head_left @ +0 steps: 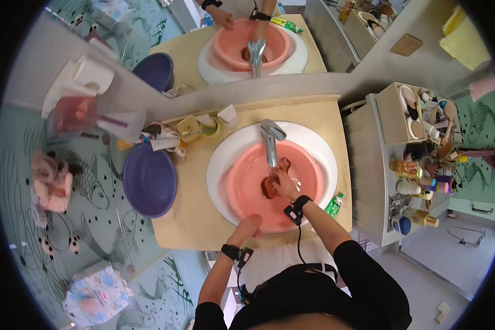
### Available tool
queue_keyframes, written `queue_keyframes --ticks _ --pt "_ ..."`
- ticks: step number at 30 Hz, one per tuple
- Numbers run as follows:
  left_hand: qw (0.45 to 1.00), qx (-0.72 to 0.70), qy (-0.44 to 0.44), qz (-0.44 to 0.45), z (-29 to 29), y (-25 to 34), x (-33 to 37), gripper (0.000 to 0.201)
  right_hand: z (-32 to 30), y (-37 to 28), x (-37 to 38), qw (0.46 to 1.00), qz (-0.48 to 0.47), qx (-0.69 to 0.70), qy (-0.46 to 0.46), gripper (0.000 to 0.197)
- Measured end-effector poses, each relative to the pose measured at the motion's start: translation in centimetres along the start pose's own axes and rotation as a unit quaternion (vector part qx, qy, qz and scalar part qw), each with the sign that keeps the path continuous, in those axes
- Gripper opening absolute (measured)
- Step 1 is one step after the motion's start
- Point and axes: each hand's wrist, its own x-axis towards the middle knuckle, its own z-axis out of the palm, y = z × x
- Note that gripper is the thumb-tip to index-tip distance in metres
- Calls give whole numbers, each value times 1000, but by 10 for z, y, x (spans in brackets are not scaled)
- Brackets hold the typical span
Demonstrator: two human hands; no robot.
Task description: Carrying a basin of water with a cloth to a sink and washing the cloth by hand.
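Note:
A pink basin [239, 190] sits inside the white sink [217, 159], under a chrome faucet [271, 143]. My right hand [285, 186] reaches into it, with its fingers bent onto a wet reddish-brown item [268, 187] on the bottom. I cannot make out what kind of item it is; a part of it lies beyond the fingers, and the hand covers some of it. My left hand [249, 225] hovers or rests by the near-left rim of the basin; contact is unclear. Its fingers hang loosely bent, holding nothing.
Left of the sink stands a purple basin [149, 180], with cups [209, 125] behind it. A green tube [334, 204] lies right of the sink. Bottles [407, 168] crowd a cabinet at the right. Along the back runs a mirror [247, 49]. Cables hang from both wristbands.

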Motion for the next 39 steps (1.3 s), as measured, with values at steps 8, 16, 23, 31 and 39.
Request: queue_keyframes --ticks 8,16,23,31,39 --pt "960 213 81 162 1 37 45 38 14 8 15 992 30 -76 -100 45" --pt "922 371 111 7 6 48 101 62 -33 -10 42 994 44 -93 -42 47" --pt "930 345 126 6 0 42 138 55 4 32 38 985 115 -49 -115 39" --pt "864 399 148 270 -3 80 124 49 -54 -20 16 951 21 114 -288 40" --pt "960 246 -21 135 -4 107 98 58 -80 -6 0 930 -4 223 -292 50"
